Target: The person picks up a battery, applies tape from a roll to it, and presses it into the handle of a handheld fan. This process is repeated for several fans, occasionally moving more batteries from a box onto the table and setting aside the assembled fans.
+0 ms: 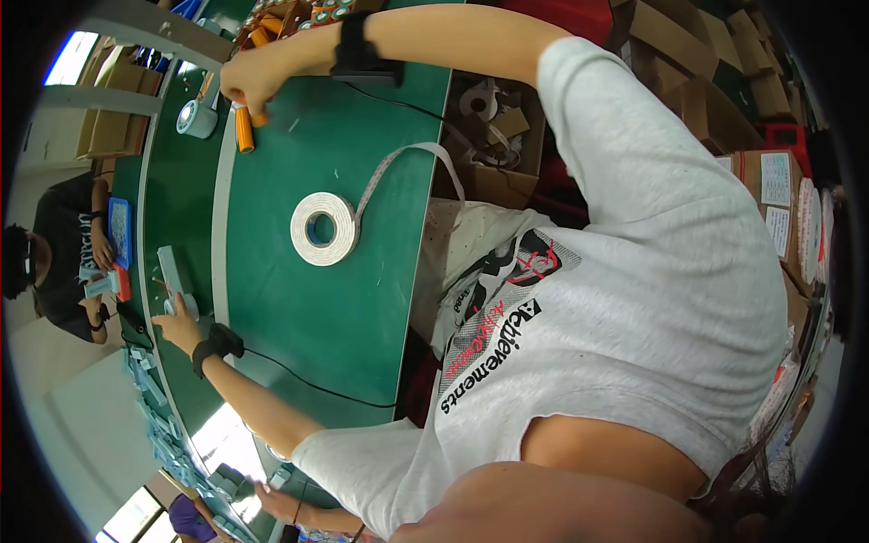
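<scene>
My right hand (252, 83) is at the upper left over the green table, its fingers curled down and slightly blurred. An orange cylinder (260, 119), like a battery cell, shows at its fingertips. Close beside it is a second orange cylinder (243, 130) on the table. Lower down, my left hand (184, 328) reaches past the table's pale edge strip with fingers spread. It is next to a pale grey-blue plastic device (170, 270); whether they touch I cannot tell. Between my arms lies a white tape roll (308, 252), its loose strip (391, 165) curling toward my shirt.
Black cables run from both my wristbands. Near the right hand stand a blue-white roll (195, 119) and a box of orange cylinders (272, 25). An open carton (507, 172) adjoins the table. Opposite, a person (72, 244) handles a pale blue part; another person's hand (276, 502) shows below.
</scene>
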A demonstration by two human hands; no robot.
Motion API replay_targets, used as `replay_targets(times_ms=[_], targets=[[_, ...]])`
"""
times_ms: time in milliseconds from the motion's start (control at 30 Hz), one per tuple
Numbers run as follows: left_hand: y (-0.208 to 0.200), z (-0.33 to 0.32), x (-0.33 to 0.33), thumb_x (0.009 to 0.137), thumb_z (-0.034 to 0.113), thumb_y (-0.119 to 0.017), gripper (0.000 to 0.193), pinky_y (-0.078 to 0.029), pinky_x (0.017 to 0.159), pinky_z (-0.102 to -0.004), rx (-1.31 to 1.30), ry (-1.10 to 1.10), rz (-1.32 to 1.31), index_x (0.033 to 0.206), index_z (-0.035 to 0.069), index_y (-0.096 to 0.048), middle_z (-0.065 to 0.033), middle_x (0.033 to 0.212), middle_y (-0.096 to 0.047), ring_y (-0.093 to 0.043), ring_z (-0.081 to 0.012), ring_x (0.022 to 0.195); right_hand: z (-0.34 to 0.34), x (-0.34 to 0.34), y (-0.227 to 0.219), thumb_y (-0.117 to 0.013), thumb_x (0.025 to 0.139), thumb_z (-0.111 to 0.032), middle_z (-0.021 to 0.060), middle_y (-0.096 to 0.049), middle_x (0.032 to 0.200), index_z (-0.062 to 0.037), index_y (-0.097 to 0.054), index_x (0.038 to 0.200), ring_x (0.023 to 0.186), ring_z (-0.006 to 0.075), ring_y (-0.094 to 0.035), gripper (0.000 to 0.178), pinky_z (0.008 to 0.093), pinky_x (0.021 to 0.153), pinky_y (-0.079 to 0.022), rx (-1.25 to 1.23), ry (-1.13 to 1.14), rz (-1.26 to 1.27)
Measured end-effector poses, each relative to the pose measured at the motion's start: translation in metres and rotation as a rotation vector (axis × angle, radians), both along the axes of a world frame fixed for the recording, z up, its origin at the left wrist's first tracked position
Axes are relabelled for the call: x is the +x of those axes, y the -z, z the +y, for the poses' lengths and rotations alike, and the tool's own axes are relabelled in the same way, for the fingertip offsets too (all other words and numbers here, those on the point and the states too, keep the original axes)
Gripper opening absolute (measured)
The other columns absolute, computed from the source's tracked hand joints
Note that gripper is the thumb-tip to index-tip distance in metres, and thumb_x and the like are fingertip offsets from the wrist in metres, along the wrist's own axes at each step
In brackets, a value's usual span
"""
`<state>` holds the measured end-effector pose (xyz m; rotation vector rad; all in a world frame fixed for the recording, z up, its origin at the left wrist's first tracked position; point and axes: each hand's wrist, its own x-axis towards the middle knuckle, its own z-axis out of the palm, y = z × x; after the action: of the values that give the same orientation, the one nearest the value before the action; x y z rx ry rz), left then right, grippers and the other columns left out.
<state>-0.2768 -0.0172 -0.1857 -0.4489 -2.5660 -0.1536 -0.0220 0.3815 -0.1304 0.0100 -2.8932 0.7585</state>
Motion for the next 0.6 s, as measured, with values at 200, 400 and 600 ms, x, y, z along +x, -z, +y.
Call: replay_targets(times_ms=[200,400,600], targets=[[-0.007,0.114,0.137,0.081,0.036,-0.058,0.057,-0.029,0.097,-0.0396,-0.243,0.919,-0.099,0.12,-0.003,-0.043,-0.0226,0.118,-0.049,-0.043,-0.037,0.11,-0.001,0.086,0.03,-0.064,0.065,-0.011,0.0138,-0.058,0.073,0.0019,-0.054,0.086,0.062,0.0232,-0.059,0.027,0.0335,0.051,-0.045,0.165,0.091,-0.146],[-0.007,0.129,0.256,0.079,0.01,-0.054,0.039,-0.038,0.088,-0.0364,0.079,0.902,-0.628,0.116,0.003,-0.047,-0.0153,0.109,-0.054,-0.052,-0.0319,0.098,-0.02,0.108,0.035,-0.064,0.07,-0.018,0.0105,-0.054,0.068,0.0044,-0.051,0.09,0.057,0.0168,-0.054,0.032,0.0279,0.051,-0.042,-0.928,-0.003,-0.188],[-0.025,0.107,0.251,0.073,-0.004,-0.047,0.032,-0.047,0.072,-0.031,0.514,0.932,-0.534,0.105,-0.002,-0.048,-0.0103,0.092,-0.057,-0.058,-0.023,0.082,-0.12,0.144,0.063,-0.07,0.066,-0.024,0.007,-0.051,0.058,0.0014,-0.056,0.067,0.054,0.0131,-0.05,0.029,0.028,0.048,-0.038,-0.745,-0.119,-0.033]])
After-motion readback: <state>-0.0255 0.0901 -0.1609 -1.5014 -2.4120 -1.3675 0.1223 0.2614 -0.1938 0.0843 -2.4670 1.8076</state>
